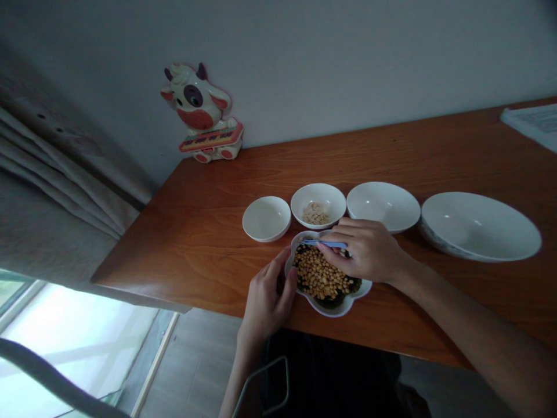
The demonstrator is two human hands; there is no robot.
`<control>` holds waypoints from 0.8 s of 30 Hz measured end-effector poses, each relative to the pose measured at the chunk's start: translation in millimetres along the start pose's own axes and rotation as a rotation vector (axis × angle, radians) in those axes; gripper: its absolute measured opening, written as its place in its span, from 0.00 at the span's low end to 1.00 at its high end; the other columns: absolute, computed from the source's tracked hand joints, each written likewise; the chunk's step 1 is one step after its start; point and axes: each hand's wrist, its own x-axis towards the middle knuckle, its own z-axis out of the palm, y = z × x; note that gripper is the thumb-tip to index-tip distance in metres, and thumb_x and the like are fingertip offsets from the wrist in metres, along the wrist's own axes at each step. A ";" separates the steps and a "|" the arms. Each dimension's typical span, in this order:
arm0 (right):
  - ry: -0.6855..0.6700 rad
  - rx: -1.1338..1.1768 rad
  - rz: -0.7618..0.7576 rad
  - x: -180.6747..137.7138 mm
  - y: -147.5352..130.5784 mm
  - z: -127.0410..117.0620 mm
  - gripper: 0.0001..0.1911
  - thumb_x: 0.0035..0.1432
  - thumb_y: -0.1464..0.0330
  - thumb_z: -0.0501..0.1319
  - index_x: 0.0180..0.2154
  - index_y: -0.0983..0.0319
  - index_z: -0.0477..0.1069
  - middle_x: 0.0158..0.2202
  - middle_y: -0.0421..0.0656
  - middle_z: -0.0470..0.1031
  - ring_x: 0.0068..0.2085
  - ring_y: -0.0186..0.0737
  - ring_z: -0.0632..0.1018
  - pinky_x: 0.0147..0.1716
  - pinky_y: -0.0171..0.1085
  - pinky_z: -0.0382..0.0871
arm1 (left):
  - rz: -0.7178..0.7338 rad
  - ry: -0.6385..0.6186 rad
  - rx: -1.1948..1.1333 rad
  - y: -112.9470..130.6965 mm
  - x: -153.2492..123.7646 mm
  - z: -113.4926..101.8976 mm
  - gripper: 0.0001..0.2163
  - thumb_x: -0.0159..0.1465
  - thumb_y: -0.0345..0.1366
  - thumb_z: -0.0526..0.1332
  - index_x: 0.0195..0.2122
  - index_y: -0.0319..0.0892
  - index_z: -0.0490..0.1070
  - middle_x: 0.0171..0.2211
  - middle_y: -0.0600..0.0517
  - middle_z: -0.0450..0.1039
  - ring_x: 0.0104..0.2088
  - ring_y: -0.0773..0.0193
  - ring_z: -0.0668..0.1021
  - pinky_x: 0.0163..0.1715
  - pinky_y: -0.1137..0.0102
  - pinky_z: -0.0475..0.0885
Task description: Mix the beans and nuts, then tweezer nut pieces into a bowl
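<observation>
A white flower-shaped dish (337, 309) full of yellow and dark green beans (319, 277) sits near the table's front edge. My left hand (267, 296) grips the dish's left rim, fingers curled round it. My right hand (368, 249) hovers over the dish's far side, fingers pinched on blue tweezers (324, 243) whose tips point left above the beans. Behind the dish stands a small white bowl (318, 204) holding a few pale beans.
Further white bowls line up behind the dish: a small one (266, 218) on the left, a wider one (383, 206) and a large one (481, 226) on the right. A toy cow (201, 115) stands by the wall. Papers (533, 123) lie far right. Wooden table (195, 232).
</observation>
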 end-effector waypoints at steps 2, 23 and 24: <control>0.001 -0.002 0.000 -0.2 0.1 0.0 0.14 0.68 0.65 0.58 0.32 0.60 0.79 0.27 0.39 0.79 0.30 0.36 0.76 0.32 0.37 0.66 | -0.004 -0.001 0.005 0.5 0.3 -0.2 0.20 0.75 0.39 0.54 0.67 0.44 0.63 0.57 0.45 0.78 0.52 0.57 0.81 0.52 0.66 0.75; -0.023 0.043 0.022 -1.4 1.5 -0.4 0.14 0.68 0.65 0.58 0.32 0.60 0.78 0.26 0.38 0.77 0.30 0.36 0.76 0.35 0.38 0.65 | -0.003 -0.002 0.017 -2.1 0.2 1.1 0.20 0.75 0.40 0.54 0.67 0.44 0.63 0.55 0.45 0.79 0.50 0.57 0.82 0.51 0.65 0.75; -0.023 0.041 0.018 -1.2 1.5 -0.4 0.14 0.69 0.65 0.58 0.32 0.60 0.78 0.26 0.38 0.78 0.30 0.36 0.76 0.35 0.38 0.65 | -0.005 -0.002 0.015 -1.8 0.1 1.0 0.20 0.75 0.40 0.54 0.67 0.44 0.63 0.55 0.45 0.79 0.50 0.57 0.82 0.51 0.65 0.75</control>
